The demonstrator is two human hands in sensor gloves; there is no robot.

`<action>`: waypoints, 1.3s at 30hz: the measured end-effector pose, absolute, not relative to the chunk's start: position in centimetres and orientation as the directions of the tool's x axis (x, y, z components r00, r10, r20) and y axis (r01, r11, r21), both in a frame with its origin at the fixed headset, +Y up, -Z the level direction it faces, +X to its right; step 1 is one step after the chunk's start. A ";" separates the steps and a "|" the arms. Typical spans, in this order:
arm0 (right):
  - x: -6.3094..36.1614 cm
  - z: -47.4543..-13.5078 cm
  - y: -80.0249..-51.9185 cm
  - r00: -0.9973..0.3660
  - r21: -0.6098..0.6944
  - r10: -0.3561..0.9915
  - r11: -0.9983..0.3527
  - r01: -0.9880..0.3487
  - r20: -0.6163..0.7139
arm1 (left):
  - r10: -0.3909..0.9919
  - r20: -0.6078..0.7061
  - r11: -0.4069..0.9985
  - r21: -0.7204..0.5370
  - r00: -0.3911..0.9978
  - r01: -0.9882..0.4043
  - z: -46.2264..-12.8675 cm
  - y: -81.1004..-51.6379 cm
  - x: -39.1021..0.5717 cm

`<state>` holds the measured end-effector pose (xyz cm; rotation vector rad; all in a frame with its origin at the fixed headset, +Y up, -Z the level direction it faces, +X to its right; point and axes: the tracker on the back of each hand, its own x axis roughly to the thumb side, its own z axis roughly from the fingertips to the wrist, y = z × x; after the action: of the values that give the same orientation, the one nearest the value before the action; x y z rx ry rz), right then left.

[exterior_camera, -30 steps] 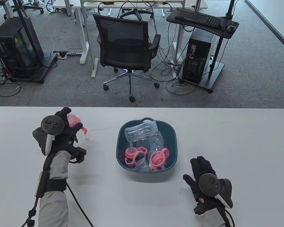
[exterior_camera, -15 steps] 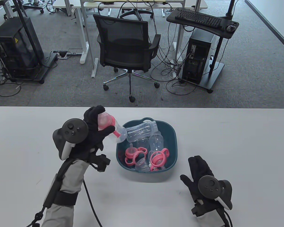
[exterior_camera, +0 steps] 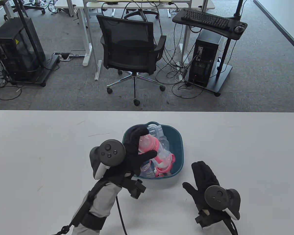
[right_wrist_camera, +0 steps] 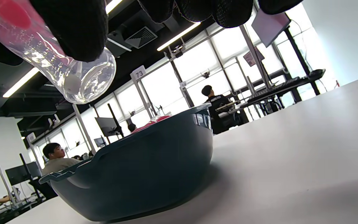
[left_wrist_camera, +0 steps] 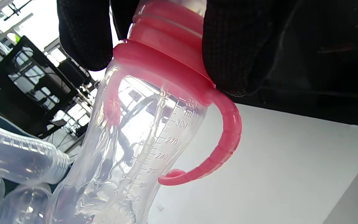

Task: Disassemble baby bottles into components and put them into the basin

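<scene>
Item: clear plastic baby bottle with pink handled collar [exterior_camera: 153, 146], gripped by my left hand [exterior_camera: 134, 151] above dark teal plastic basin [exterior_camera: 180, 151]; right hand [exterior_camera: 205, 178] flat, fingers relaxed, on white worktop [exterior_camera: 247, 151].

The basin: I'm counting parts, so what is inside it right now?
The basin holds clear bottle bodies and pink handle rings. The left hand and its bottle cover the rest.

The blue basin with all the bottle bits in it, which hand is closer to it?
Left. The left hand is over the basin, gripping a pink-topped baby bottle above it. The right hand rests flat on the table beside the basin, apart from it.
</scene>
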<state>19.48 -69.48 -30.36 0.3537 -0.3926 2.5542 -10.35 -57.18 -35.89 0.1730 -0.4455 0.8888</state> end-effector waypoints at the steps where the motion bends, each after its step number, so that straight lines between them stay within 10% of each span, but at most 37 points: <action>1: 19.4 -30.3 -69.5 -0.820 -0.201 0.466 -0.814 -0.544 0.332 | 0.714 0.445 0.620 -0.045 0.540 -0.784 -35.8 -57.5 -10.0; 18: 18.3 -30.8 -70.7 -0.693 -0.075 0.582 -0.740 -0.668 0.425 | 0.840 0.392 0.508 -0.324 0.376 -0.798 -34.9 -63.1 -4.6; 39: 18.2 -31.0 -71.0 -0.718 -0.082 0.556 -0.764 -0.640 0.419 | 0.868 0.375 0.450 -0.314 0.327 -0.836 -34.9 -65.0 -4.9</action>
<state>18.24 -71.03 -31.00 0.4936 -0.2910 2.4127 -4.88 -64.97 -34.91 -0.0671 -0.5349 1.1170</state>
